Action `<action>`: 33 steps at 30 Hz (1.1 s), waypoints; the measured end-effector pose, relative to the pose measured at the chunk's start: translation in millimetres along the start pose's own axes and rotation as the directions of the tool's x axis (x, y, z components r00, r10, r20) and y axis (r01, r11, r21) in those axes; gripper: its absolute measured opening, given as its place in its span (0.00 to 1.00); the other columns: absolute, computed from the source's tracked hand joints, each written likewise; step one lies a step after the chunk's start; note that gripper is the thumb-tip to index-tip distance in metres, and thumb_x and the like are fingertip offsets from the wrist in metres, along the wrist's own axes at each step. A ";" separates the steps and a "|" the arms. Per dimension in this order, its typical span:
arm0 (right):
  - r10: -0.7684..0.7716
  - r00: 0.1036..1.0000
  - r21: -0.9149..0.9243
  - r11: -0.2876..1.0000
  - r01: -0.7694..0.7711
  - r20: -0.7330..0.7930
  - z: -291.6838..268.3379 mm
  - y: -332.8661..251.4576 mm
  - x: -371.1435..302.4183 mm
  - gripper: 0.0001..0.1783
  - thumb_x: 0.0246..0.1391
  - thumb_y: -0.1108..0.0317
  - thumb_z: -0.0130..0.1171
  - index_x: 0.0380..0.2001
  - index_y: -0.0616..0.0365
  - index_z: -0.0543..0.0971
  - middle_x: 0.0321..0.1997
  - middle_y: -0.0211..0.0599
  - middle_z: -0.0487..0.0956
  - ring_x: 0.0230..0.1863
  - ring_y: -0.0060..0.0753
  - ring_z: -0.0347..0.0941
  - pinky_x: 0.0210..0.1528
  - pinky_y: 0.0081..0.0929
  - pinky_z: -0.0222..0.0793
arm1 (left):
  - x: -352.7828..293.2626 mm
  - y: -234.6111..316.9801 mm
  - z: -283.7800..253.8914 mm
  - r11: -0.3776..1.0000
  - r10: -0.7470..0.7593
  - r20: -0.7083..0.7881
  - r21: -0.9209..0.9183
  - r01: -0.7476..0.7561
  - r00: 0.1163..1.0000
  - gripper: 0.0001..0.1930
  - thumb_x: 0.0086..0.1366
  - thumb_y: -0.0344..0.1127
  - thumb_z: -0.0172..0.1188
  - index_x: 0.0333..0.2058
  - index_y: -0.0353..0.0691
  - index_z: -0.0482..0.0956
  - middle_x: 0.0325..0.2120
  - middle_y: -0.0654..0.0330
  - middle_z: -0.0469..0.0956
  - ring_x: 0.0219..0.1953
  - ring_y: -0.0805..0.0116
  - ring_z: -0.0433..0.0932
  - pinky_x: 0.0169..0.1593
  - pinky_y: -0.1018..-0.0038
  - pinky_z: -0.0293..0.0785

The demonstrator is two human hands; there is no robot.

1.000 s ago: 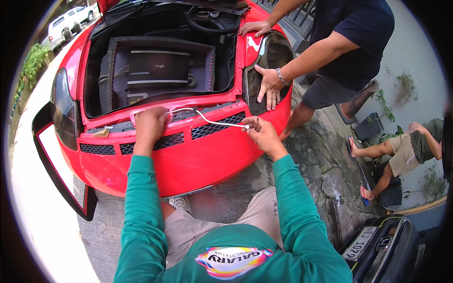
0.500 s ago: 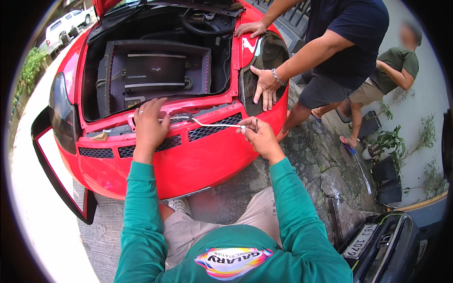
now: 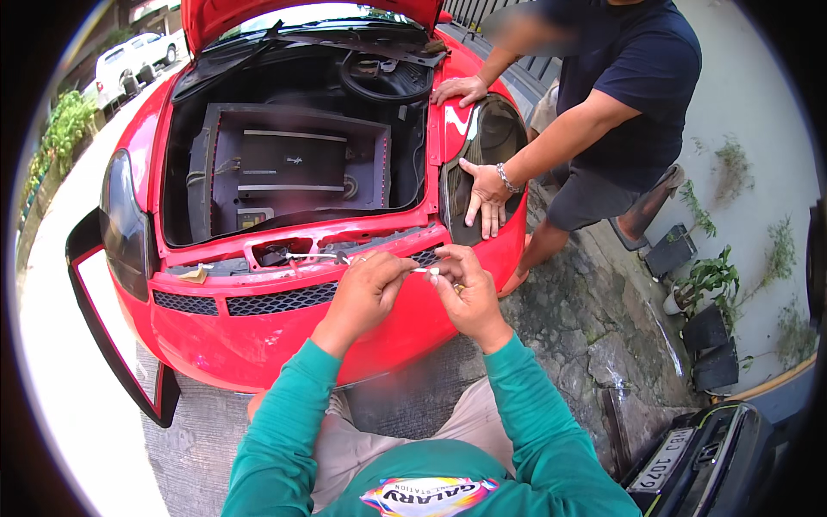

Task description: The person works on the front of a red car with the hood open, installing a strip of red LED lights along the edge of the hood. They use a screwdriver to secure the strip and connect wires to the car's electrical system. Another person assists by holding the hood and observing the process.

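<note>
Both my hands are raised over the nose of a red car [image 3: 207, 332]. A thin white cable [image 3: 312, 255] comes out of a slot in the front panel and runs to my hands. My left hand [image 3: 366, 293] pinches it, the fingers pressed together just short of its end. Close beside, my right hand [image 3: 472, 297] grips the pale end piece [image 3: 433, 271] between thumb and fingers. A short stretch of cable shows between the two hands. The dark sleeve-like piece [image 3: 343, 258] sits on the cable near my left fingers.
The raised hood [image 3: 310, 10] uncovers a front compartment with a black amplifier [image 3: 291, 162]. At the right, another person's hand [image 3: 489, 196] rests on the headlight [image 3: 487, 138]. A dark framed panel [image 3: 110, 323] stands by the left bumper; a dark bumper [image 3: 689, 461] lies lower right.
My left hand has moved right along the cable, close to my right hand. The view has shifted, and the second person at the far right is no longer clearly visible.
</note>
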State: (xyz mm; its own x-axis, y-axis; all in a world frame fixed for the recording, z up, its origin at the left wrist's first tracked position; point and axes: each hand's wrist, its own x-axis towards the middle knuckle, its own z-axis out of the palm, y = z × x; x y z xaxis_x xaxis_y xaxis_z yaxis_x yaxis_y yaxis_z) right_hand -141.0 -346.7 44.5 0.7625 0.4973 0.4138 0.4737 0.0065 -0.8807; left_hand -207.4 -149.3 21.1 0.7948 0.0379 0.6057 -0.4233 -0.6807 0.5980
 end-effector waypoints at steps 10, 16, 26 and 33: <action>-0.036 0.997 -0.040 0.998 0.039 0.066 -1.8 6.5 -3.4 0.08 0.64 0.74 0.64 0.45 0.60 0.79 0.33 0.31 0.83 0.33 0.17 0.78 0.36 0.22 0.75 | 6.4 19.8 -16.1 0.969 0.062 -0.004 0.241 -0.059 0.998 0.08 0.61 0.37 0.71 0.39 0.49 0.87 0.31 0.64 0.80 0.40 0.60 0.78 0.49 0.60 0.67; 0.075 0.996 0.085 0.993 -0.080 0.057 -5.2 6.0 -6.0 0.09 0.65 0.74 0.64 0.46 0.62 0.79 0.35 0.29 0.83 0.35 0.16 0.78 0.37 0.20 0.75 | 13.6 47.6 -32.6 0.948 -0.015 0.006 0.317 0.012 1.000 0.08 0.59 0.34 0.72 0.38 0.46 0.87 0.30 0.62 0.81 0.37 0.59 0.78 0.47 0.60 0.69; 0.255 0.965 0.052 0.965 -0.258 0.055 -52.7 -105.1 2.5 0.09 0.66 0.75 0.63 0.48 0.63 0.80 0.39 0.32 0.86 0.40 0.16 0.82 0.41 0.19 0.77 | 79.7 136.1 -63.7 0.991 -0.132 0.234 0.067 0.119 0.963 0.07 0.61 0.31 0.69 0.38 0.44 0.88 0.27 0.59 0.84 0.30 0.57 0.84 0.35 0.62 0.81; 0.454 0.890 0.135 0.881 -0.454 0.033 -88.8 -235.8 -10.4 0.27 0.66 0.73 0.64 0.66 0.57 0.70 0.36 0.29 0.84 0.33 0.14 0.75 0.36 0.20 0.72 | 141.3 234.9 -113.7 0.899 -0.372 0.344 -0.098 0.427 0.862 0.07 0.62 0.37 0.68 0.36 0.43 0.88 0.27 0.54 0.85 0.30 0.53 0.86 0.35 0.62 0.81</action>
State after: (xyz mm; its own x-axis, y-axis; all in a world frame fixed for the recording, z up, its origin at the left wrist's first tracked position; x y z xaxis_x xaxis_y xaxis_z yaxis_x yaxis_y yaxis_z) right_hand -221.5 -430.5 268.3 0.8797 0.4740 -0.0392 0.0115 -0.1035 -0.9946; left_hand -244.0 -220.7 306.8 0.9924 0.0340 0.1187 -0.0834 -0.5237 0.8478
